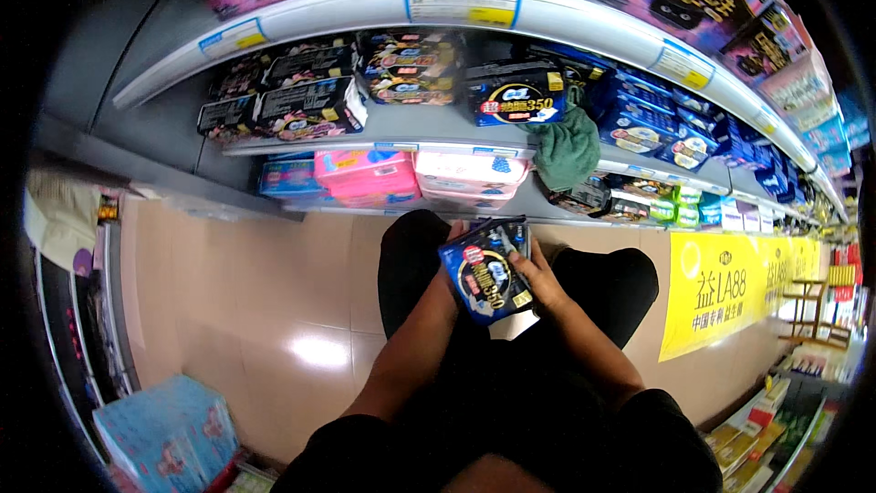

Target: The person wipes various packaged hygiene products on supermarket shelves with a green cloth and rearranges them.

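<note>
A dark blue pack of sanitary pads (482, 281) is held over my lap, tilted, its printed front facing up. My left hand (456, 230) supports it from the left and beneath; most of that hand is hidden behind the pack. On the other side, my right hand (540, 277) grips the right edge with the thumb on top. Another pack edge shows behind the held one, though how many are stacked is unclear. Ahead on the middle shelf stands a similar blue pack (517, 97), and a green cloth (567, 147) hangs over the shelf edge beside it.
Black and floral packs (308, 109) stand left on the middle shelf, blue packs (636, 127) right. Pink packs (366, 174) fill part of the bottom shelf. Overhead juts a shelf rail (308, 10). A light blue carton (168, 435) sits behind left; a yellow banner (718, 294) lies right.
</note>
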`<state>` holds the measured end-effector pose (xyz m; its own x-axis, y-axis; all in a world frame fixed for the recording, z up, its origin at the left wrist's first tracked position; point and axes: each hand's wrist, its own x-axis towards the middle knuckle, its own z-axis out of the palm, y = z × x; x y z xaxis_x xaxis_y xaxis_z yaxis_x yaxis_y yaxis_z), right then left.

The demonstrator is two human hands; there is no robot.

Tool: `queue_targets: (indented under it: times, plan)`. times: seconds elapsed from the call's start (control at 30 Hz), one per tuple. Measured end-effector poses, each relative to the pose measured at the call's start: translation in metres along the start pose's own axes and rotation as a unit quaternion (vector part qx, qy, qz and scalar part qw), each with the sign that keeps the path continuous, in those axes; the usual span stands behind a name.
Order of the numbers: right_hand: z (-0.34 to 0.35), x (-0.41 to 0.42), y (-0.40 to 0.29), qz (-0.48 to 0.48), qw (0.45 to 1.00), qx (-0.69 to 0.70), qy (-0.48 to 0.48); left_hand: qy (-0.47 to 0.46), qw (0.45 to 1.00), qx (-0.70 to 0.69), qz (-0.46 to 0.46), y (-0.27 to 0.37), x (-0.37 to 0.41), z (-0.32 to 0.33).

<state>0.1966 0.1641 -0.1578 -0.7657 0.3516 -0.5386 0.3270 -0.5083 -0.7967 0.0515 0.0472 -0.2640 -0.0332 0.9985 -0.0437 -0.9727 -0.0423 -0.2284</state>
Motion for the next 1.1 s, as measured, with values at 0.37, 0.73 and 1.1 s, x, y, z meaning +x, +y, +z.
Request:
queue_targets:
  times: [0.37, 0.73, 1.1]
  plan:
    - [-0.068, 0.036, 0.057, 0.053, 0.966, 0.248, 0.052, 0.261, 0.893, 0.361, 0.063, -0.033, 0.020, 0.044]
    - [-0.176, 0.116, 0.033, 0.047, 0.984, 0.168, 0.035, 0.290, 0.885, 0.355, 0.073, -0.037, 0.144, -0.038]
    - [-0.180, 0.152, 0.052, 0.056, 0.974, 0.185, 0.115, 0.272, 0.889, 0.337, 0.150, -0.023, 0.154, -0.017]
